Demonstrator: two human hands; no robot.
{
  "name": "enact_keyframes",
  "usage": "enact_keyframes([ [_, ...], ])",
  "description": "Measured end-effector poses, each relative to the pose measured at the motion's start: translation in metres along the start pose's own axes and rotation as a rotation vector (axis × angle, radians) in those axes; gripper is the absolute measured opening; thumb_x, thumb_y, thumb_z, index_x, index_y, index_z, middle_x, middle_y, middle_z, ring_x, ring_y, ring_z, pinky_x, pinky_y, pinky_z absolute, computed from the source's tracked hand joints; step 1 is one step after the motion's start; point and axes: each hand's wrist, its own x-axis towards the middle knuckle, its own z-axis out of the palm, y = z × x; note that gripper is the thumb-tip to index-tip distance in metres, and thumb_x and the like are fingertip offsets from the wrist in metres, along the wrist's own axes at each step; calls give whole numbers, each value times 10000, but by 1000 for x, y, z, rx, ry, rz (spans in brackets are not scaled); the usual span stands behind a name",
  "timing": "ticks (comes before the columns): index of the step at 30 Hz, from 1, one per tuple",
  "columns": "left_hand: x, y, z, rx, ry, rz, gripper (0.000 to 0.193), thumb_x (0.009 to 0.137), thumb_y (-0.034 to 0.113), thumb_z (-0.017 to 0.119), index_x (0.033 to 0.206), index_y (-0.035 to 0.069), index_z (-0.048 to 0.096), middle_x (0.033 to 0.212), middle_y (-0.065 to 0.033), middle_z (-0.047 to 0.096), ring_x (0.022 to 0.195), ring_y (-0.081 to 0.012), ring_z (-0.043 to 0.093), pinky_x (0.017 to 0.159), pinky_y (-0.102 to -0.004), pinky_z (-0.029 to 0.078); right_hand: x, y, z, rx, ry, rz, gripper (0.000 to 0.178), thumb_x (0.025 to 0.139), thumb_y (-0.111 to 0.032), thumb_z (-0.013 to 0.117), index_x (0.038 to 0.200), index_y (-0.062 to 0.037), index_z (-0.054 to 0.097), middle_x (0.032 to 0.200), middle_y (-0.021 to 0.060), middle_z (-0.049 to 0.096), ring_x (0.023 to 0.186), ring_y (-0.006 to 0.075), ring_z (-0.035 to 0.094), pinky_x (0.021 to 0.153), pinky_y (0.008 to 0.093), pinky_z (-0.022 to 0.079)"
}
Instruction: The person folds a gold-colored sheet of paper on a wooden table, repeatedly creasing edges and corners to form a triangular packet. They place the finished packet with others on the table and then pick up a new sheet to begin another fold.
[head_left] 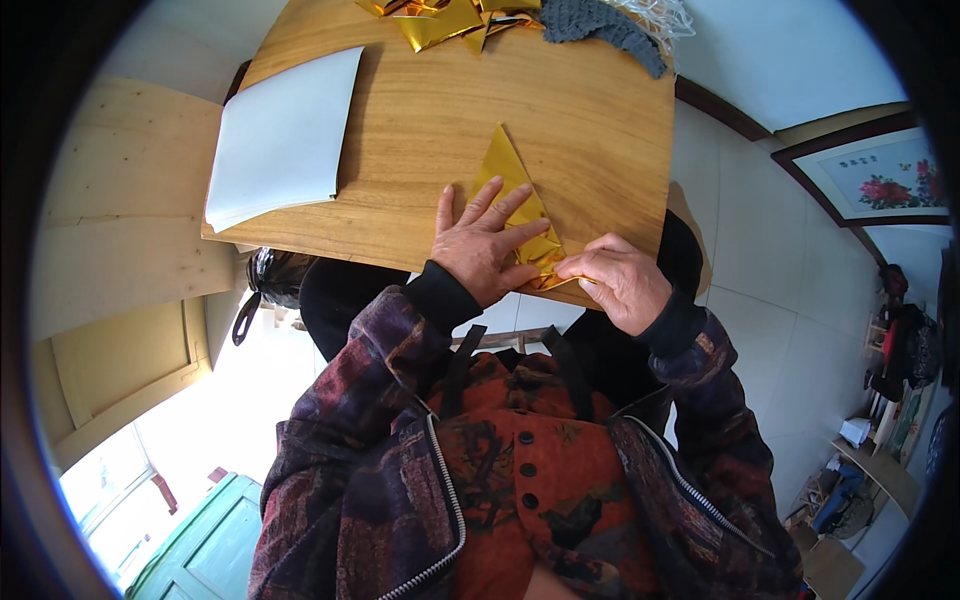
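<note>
A sheet of gold foil paper [503, 160], folded to a long point, lies on the wooden table near its front edge. My left hand [482, 240] rests flat on it with the fingers spread, and the paper's tip shows beyond the fingertips. At the paper's near right corner, my right hand [622, 280] pinches the edge between thumb and bent fingers. Part of the paper under my left palm is hidden. Around the near corner the foil looks creased and catches the light.
A stack of white paper [285, 140] lies at the table's left. Folded gold foil pieces [440, 22] are heaped at the far edge, beside a dark grey crumpled cloth [605, 30] and clear plastic strips [665, 15]. A black plastic bag [272, 280] hangs below the table's left front.
</note>
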Motion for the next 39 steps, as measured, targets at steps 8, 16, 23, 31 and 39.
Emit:
enact_keyframes([
  [8,-1,0,2,24,17,13,535,786,417,720,1292,287,605,1508,-25,391,1421,-289,298,1117,-612,103,-3,5,14,68,19,-31,231,796,-1,642,997,-107,681,1077,8,693,927,248,584,832,331,494],
  [16,-2,-1,0,25,16,27,526,798,392,707,1302,289,595,1518,-23,378,1431,-286,284,1115,-616,104,-1,13,23,103,114,38,162,814,-22,678,958,-94,687,1006,25,708,888,222,584,776,327,497],
  [23,-1,-3,-5,25,-56,40,562,800,318,691,1344,301,551,1550,-16,321,1443,-288,256,1118,-620,101,13,3,24,159,172,311,75,874,-111,631,921,-54,635,820,145,619,789,335,612,655,384,471],
  [31,-1,-7,-11,53,-101,87,559,842,274,601,1390,267,495,1561,-48,289,1448,-306,235,1116,-643,97,25,-7,36,146,317,427,99,878,-78,638,908,-1,584,743,165,618,637,246,609,602,326,464],
  [39,0,-10,-14,87,-136,114,621,824,247,590,1419,148,441,1572,-59,267,1458,-321,207,1135,-608,115,33,-11,54,83,503,506,98,866,-83,650,892,-45,563,701,126,652,634,276,653,578,365,487],
])
